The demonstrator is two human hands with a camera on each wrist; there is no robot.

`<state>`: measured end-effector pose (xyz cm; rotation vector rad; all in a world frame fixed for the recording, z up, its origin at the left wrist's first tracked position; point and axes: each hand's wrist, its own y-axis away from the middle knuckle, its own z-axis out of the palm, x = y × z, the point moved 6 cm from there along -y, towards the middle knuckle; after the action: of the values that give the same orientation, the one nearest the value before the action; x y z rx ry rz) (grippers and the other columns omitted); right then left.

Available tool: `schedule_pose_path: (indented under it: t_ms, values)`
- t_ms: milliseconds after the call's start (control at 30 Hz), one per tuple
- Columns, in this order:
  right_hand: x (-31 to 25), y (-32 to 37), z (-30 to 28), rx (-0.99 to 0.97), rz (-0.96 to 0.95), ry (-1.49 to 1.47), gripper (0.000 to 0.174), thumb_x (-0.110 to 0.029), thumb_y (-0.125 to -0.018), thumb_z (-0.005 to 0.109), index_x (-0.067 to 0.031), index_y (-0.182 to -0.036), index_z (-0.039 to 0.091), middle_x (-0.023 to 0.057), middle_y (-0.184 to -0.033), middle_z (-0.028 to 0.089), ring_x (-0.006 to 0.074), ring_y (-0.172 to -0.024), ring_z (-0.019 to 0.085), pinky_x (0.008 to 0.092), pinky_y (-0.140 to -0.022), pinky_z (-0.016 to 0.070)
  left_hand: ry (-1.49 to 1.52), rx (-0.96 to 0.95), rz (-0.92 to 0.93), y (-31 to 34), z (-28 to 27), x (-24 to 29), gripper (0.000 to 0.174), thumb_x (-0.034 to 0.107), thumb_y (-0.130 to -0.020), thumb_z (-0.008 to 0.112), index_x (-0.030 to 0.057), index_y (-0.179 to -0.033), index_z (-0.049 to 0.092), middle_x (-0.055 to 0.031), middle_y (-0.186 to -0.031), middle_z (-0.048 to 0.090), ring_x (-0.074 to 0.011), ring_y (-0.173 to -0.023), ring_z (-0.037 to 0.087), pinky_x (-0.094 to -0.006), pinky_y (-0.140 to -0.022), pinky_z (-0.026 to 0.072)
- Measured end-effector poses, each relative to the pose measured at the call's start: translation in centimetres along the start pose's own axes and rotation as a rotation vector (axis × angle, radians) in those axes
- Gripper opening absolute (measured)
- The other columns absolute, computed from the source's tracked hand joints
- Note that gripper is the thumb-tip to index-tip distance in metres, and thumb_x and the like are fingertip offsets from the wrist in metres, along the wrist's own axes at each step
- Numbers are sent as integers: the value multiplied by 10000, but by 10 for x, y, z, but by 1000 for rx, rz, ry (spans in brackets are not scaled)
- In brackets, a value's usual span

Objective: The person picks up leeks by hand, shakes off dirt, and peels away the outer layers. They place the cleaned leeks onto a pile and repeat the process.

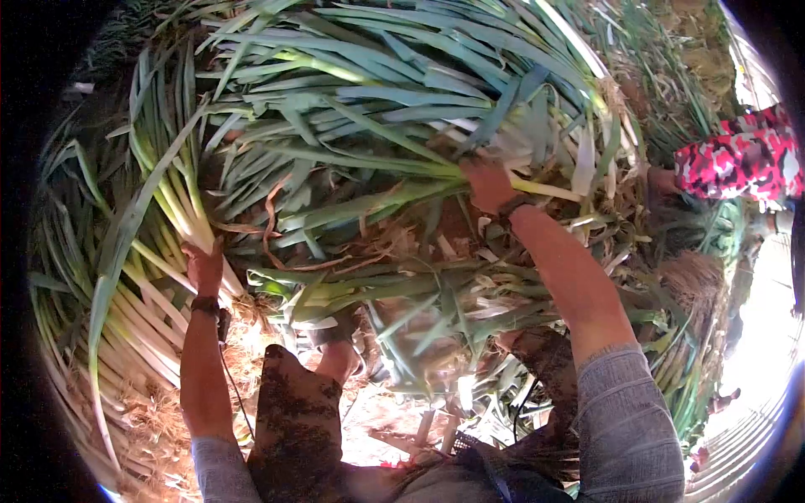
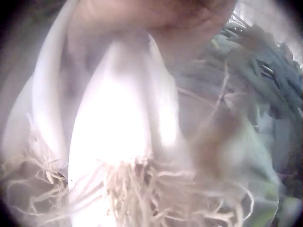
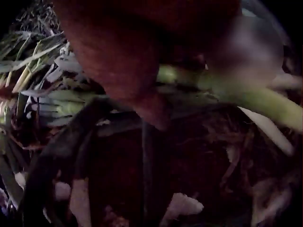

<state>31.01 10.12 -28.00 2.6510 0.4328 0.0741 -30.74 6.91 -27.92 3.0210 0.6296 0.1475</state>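
On the left in the head view, my left hand (image 1: 204, 268) grips a few long green onions (image 1: 186, 210) low on their pale stalks, leaves pointing away from me. Close up, the left wrist view shows their white bases (image 2: 113, 113) with stringy roots (image 2: 132, 189) below the hand. My right hand (image 1: 488, 184) reaches forward and pinches another green onion (image 1: 545, 189) by its stalk. Its white end points right and its leaves spread left. In the dark right wrist view, that stalk (image 3: 270, 101) runs out beside the fingers.
A big heap of green onions (image 1: 377, 84) covers the ground ahead. More onions lie in a row (image 1: 142, 327) at my left. Loose leaves and dry scraps (image 1: 453, 302) are strewn before my legs. Another person's patterned sleeve (image 1: 738, 155) reaches in from the right.
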Motion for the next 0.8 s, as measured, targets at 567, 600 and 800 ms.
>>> schedule_pose_path:
  t_ms: [567, 600, 800]
  values:
    - [21, 278, -316, 872, 284, -819, 349, -279, -852, 720, -54, -1104, 630, 83, -883, 671, 110, -712, 618, 362, -607, 549, 563, -162, 243, 81, -89, 29, 375, 355, -841, 694, 27, -1013, 634, -166, -925, 676, -281, -865, 648, -370, -765, 501]
    - [49, 293, -321, 831, 302, -820, 345, -289, -864, 701, -54, -1108, 638, 58, -841, 659, 115, -717, 618, 343, -597, 531, 675, -314, 149, 107, -123, 48, 341, 350, -844, 689, 27, -950, 662, -155, -890, 686, -273, -846, 652, -366, -754, 501]
    - [46, 433, -378, 1301, 251, -861, 298, -220, -886, 674, 15, -1069, 659, 46, -919, 687, 124, -821, 600, 286, -750, 469, 470, -214, 591, 207, -165, 27, 375, 397, -944, 551, 48, -1019, 668, -115, -859, 697, -229, -736, 647, -363, -663, 531]
